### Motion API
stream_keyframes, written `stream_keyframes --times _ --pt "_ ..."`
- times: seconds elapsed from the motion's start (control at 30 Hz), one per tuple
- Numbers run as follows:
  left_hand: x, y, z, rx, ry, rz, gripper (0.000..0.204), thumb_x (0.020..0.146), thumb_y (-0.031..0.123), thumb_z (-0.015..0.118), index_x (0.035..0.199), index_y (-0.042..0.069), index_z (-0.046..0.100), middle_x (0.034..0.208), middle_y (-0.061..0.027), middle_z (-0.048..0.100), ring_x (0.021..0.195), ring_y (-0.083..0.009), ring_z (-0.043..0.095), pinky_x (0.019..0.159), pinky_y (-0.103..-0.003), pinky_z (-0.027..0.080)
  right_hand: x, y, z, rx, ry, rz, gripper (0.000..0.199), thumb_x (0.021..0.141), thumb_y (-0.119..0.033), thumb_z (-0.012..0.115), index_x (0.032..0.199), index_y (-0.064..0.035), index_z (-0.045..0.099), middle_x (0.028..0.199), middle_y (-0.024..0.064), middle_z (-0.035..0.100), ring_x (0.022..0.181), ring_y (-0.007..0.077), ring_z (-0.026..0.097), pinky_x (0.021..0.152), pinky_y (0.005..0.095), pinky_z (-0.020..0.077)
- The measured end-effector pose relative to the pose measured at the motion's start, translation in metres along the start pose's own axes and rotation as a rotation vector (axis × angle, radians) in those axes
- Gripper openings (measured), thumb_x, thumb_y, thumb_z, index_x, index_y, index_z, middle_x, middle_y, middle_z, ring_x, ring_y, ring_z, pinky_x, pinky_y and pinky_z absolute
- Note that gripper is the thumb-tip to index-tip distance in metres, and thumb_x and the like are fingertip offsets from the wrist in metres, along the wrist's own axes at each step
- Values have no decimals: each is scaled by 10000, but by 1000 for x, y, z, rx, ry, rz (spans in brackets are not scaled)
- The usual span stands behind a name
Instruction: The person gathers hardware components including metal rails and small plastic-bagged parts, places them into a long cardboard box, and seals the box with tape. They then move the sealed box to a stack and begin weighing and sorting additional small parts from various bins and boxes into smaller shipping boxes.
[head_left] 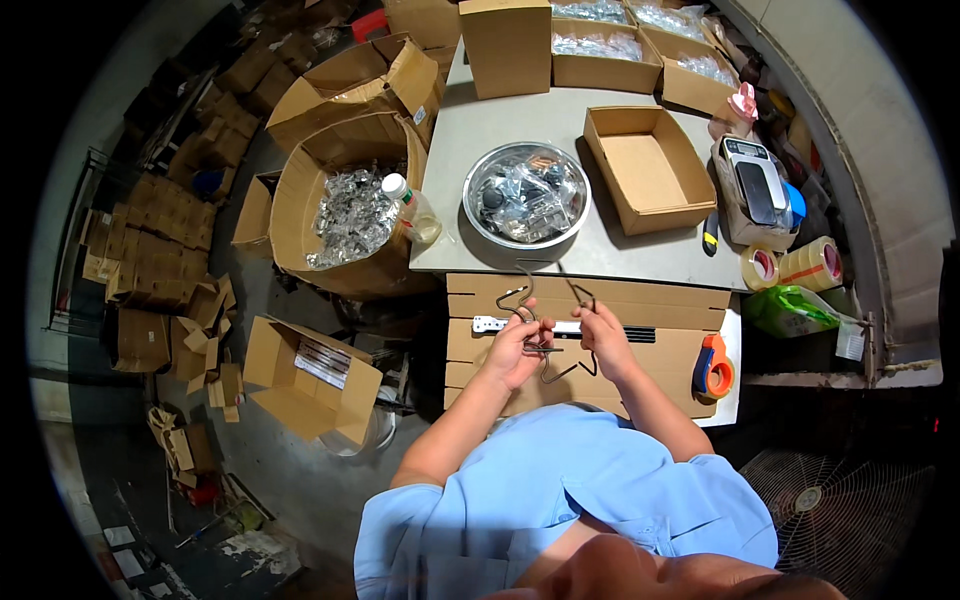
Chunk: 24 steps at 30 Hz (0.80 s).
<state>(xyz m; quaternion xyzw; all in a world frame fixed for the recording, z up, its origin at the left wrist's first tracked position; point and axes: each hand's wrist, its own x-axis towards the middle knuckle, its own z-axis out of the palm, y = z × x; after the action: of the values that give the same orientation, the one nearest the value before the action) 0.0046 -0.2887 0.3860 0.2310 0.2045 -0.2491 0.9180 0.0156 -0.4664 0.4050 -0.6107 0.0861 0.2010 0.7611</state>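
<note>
My left hand (515, 352) is closed around bent metal wire hooks (527, 290), whose curved ends stick out above and beside the fingers. Its neighbour, my right hand (607, 342), pinches another bent dark wire hook (572, 287); a zigzag length of wire hangs below, between the hands. How many hooks there are, and whether they join, I cannot tell. Beneath the hands, a black rail (640, 334) with a white perforated end (487, 324) lies across flat cardboard (680, 300). Just beyond stands a metal bowl (468, 205) of small bagged parts.
An orange tape dispenser (714, 368) sits at the cardboard's right. Farther back are an open carton (650, 165), a utility knife (710, 233), a scale (757, 185) and tape rolls (810, 263). Left of the table, a big carton (290, 215) holds metal parts, beside a bottle (420, 222).
</note>
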Motion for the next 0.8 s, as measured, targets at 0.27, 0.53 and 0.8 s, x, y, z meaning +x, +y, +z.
stream_keyframes --times 0.27,0.53,0.8 --pt "-13 -18 -5 157 35 57 162 836 47 491 982 39 559 875 -56 596 757 -137 564 630 -270 461 -25 -7 10 47 -35 47 203 938 -239 471 832 -68 494 638 -21 431 571 73 397 526 227 340" --pt "-21 -33 4 56 -13 49 284 911 163 442 1179 89 502 951 -49 594 866 -166 587 750 -336 476 -45 6 22 -696 -184 -158 252 872 -182 530 1019 10 603 826 170 644 752 282 623 704 342 480" --pt "-23 -36 3 355 -29 68 175 962 246 452 963 89 530 820 -15 558 724 -126 542 627 -272 458 -36 -14 9 -362 89 -174 293 916 -240 524 916 41 606 713 27 582 664 110 525 611 275 436"
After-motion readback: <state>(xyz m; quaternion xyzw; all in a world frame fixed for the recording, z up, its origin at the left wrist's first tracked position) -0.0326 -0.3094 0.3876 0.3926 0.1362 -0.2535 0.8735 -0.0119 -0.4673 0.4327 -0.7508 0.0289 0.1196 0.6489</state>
